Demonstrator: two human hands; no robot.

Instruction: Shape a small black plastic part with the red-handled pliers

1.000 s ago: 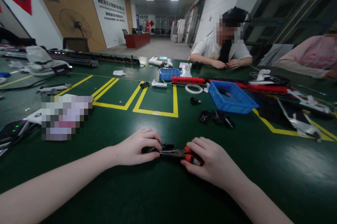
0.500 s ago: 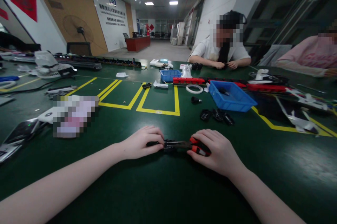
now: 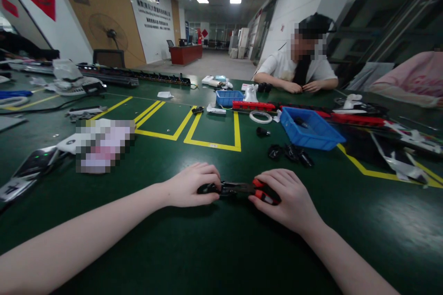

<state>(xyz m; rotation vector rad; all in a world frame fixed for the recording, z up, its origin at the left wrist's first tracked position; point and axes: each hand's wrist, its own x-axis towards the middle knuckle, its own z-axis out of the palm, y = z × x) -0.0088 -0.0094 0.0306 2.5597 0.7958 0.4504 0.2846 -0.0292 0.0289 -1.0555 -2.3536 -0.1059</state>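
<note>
My left hand rests on the green table with its fingers curled round a small black part. My right hand is closed on the red-and-black handles of a pair of pliers. The pliers' metal jaws point left and meet the black part between my two hands. Both forearms lie low over the table's near side.
Several loose black parts lie beyond my right hand, next to a blue bin. A smaller blue bin, a tape roll and red strips sit farther back. Two seated people work at the far right. A blurred item lies at left.
Both hands, the pliers and the black part have kept their grip; they appear slightly higher and farther right in view as the camera shifted.
</note>
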